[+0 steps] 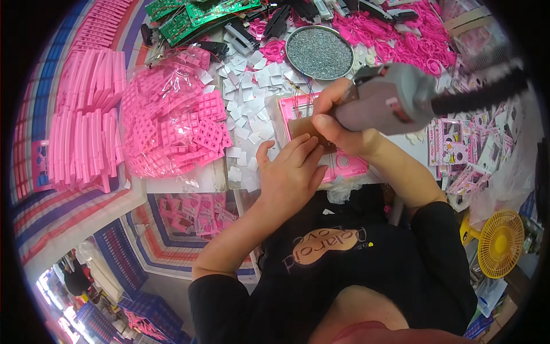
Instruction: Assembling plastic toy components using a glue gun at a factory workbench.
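My right hand point(349, 135) is wrapped round a grey electric screwdriver point(384, 100), whose black cable runs off to the right. Its tip is hidden behind my fingers, over a brown board point(302, 127). That board lies on a pink plastic casing point(348, 166) in front of me. My left hand point(288, 175) lies on the board and the casing's near left part, fingers stretched out and somewhat apart. Thin wires stick up at the casing's far edge.
A round dish of small screws point(319, 53) stands beyond the casing. White squares point(249, 106) are scattered left, beside bagged pink keypads point(172, 123) and stacked pink strips point(86, 146). Green circuit boards point(200, 14) and pink parts point(401, 34) lie far back. A yellow fan point(500, 243) stands right.
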